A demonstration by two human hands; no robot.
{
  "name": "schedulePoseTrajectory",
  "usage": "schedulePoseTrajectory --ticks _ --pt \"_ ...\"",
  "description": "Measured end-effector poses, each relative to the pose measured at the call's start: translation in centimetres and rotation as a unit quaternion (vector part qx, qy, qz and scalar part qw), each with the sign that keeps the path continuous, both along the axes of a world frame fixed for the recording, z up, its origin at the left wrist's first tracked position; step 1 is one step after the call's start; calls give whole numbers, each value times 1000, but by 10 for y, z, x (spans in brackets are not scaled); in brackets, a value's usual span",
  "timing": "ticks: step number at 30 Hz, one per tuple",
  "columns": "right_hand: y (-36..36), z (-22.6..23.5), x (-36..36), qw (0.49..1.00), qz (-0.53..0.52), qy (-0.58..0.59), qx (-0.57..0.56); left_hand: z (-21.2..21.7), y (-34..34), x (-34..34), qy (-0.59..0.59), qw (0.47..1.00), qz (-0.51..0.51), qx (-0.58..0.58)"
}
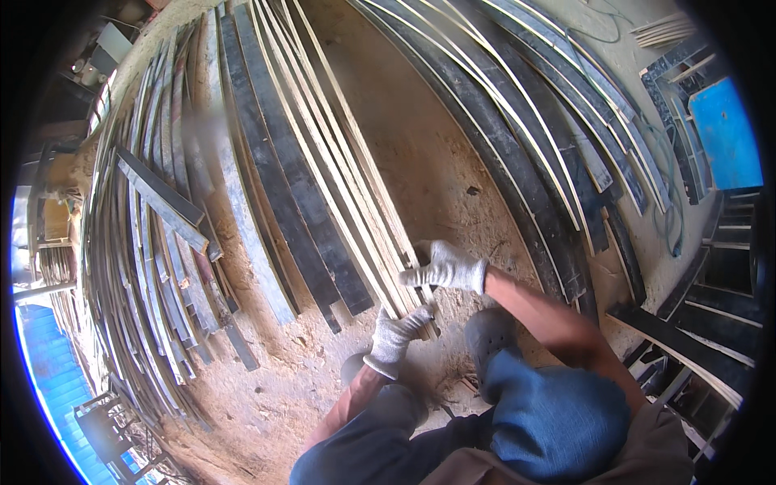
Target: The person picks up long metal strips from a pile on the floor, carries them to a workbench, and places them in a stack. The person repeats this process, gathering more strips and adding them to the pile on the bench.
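A bundle of long, pale wooden strips [377,230] runs away from me toward the far edge of the view, its near ends between my knees. My left hand [396,335], in a light grey knit glove, is closed around these near ends from the left and below. On the opposite side, my right hand [449,268], gloved the same way, grips the right-hand strips with fingers bent over the bundle. The near ends stick out slightly past my left hand. Some fingertips are hidden behind the wood.
Dark flat boards [267,137] lie just left of the bundle. A dense pile of narrow strips [153,267] fills the far left, a short board [162,198] across it. More long dark boards [485,129] curve along the right. Black frames [731,275] and a blue panel [727,133] stand rightmost.
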State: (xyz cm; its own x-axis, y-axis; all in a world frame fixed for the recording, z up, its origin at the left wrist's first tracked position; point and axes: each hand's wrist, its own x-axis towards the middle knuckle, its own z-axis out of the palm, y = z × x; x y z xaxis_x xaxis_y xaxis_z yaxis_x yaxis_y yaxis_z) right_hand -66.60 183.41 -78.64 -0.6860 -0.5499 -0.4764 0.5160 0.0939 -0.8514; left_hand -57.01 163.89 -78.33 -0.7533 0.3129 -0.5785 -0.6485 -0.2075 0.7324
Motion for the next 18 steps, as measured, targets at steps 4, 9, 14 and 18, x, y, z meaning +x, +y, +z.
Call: schedulePoseTrajectory --ticks 4,9,14,18 --pt "-6 -19 9 996 -35 47 61 -16 -2 5 14 1000 18 9" --pt "-7 -19 12 994 -51 61 76 -14 -3 3 12 1000 -1 11" --pt "-7 -20 11 995 -49 64 61 -7 -5 0 2 999 -32 -1" --pt "6 -10 8 998 -35 30 36 16 -10 0 -13 999 -1 46"
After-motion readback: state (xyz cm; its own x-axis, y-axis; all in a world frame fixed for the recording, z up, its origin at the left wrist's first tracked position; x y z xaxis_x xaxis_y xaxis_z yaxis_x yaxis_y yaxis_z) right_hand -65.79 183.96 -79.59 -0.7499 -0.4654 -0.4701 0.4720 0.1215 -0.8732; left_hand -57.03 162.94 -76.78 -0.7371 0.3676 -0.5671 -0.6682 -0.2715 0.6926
